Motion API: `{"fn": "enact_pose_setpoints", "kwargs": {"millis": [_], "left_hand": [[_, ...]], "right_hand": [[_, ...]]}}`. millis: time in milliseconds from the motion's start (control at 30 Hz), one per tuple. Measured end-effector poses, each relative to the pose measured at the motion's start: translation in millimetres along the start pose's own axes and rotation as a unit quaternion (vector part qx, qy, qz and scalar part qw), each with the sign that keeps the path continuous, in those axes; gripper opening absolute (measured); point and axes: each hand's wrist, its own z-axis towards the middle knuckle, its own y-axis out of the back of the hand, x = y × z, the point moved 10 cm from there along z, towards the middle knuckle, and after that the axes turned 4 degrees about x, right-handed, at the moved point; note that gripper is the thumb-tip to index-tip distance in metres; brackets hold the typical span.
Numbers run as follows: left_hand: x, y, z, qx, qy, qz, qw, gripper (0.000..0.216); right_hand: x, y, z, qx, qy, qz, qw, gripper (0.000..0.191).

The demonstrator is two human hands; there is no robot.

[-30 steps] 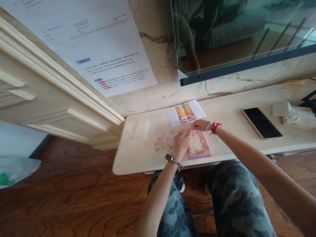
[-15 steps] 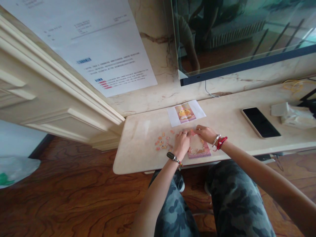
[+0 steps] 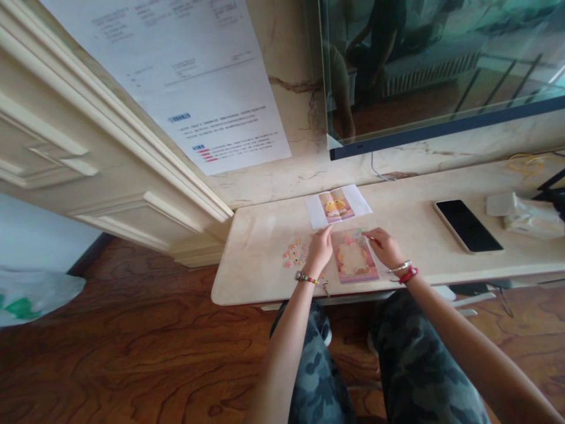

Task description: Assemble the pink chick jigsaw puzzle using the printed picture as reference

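A pink jigsaw puzzle (image 3: pixel 353 275) in a flat tray lies near the table's front edge, its middle bare and pale, its border filled with printed pieces. At its upper left corner is my left hand (image 3: pixel 319 252), fingers pinched together; whatever is between them is hidden. My right hand (image 3: pixel 385 248) has its fingertips closed at the upper right corner, and I cannot make out what they grip. Loose puzzle pieces (image 3: pixel 293 254) are scattered left of my left hand. Behind the puzzle, a creased paper sheet (image 3: pixel 362 200) bears a picture of yellow cartoon figures.
A phone (image 3: pixel 468 227) lies to the right, with a clear plastic packet (image 3: pixel 532 217) beyond it. A large screen (image 3: pixel 441 126) overhangs the table's back. Printed paper (image 3: pixel 229 118) hangs on the wall, beside cream panelling (image 3: pixel 132 218). A plastic bag (image 3: pixel 39 297) is at far left.
My hands were together at the puzzle's upper left; now they are apart, one at each upper corner. More of the puzzle shows between them. The view has shifted slightly.
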Motion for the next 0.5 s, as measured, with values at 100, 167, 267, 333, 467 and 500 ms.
{"fn": "enact_pose_setpoints", "kwargs": {"millis": [100,167,267,333,467,500], "left_hand": [[26.1,40.5,-29.0,-0.110,0.046,-0.049,0.992,0.033],[44.8,56.1,-56.4,-0.151,0.086,-0.044,0.984,0.030],[64.0,58.4,-92.9,-0.155,0.128,-0.018,0.979,0.026],[67.9,53.3,-109.2,-0.145,0.137,0.001,0.980,0.024],[61.5,40.4,-121.9,-0.118,0.137,0.029,0.983,0.024],[59.2,37.8,-122.5,-0.111,0.137,0.033,0.984,0.024]], "right_hand": [[-11.7,15.2,-37.9,-0.052,-0.045,0.066,0.995,0.025],[-15.6,19.1,-59.9,-0.068,-0.066,0.093,0.991,0.022],[-13.8,16.1,-80.8,-0.070,-0.081,0.127,0.986,0.021],[-6.9,10.3,-86.5,-0.063,-0.080,0.142,0.985,0.021],[23.3,-12.0,-81.4,-0.005,-0.046,0.131,0.990,0.020],[33.5,-20.1,-77.7,0.019,-0.031,0.115,0.993,0.020]]}}
